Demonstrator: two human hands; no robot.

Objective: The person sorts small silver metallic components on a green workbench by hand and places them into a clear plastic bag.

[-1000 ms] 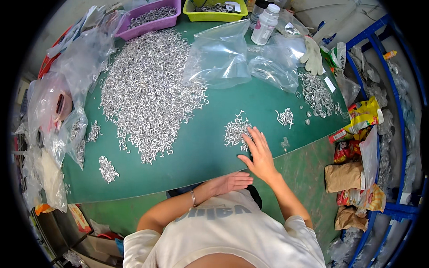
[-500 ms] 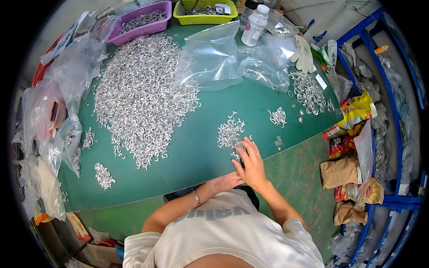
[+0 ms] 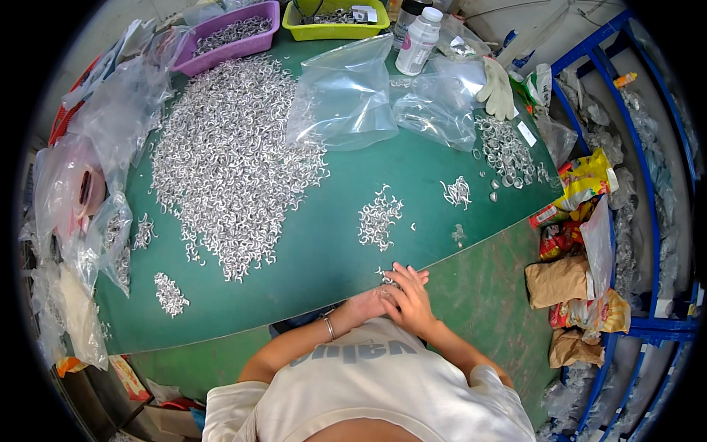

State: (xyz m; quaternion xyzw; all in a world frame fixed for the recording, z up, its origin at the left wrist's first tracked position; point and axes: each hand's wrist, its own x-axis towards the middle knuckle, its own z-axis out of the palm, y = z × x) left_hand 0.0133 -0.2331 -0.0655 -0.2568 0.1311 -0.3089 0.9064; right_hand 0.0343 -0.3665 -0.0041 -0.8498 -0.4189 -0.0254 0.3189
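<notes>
At the table's near edge my two hands meet. My left hand [image 3: 362, 304] lies low against the edge, its fingers mostly hidden beneath the other hand. Over it, my right hand [image 3: 411, 302] has its fingers stretched out toward the left. A few small curved metal pieces [image 3: 381, 274] lie by the right fingertips; whether any are under the fingers is hidden. Just beyond sits a small pile of the same silvery pieces [image 3: 379, 219], with a single piece [image 3: 413, 227] to its right. A far larger heap of curved metal pieces [image 3: 228, 162] covers the left of the green table [image 3: 331, 228].
Small clusters of metal parts [image 3: 457, 191] and rings [image 3: 508, 151] lie on the right, near a glove [image 3: 496, 90]. Clear plastic bags [image 3: 346, 96], a white bottle [image 3: 418, 43], a purple tray [image 3: 269, 20] and a yellow-green tray [image 3: 335, 31] stand behind. Blue shelving [image 3: 626, 96] rises at right.
My right hand has drawn back from the small pile toward the table edge and now overlaps my left hand. One piece lies apart beside the pile.
</notes>
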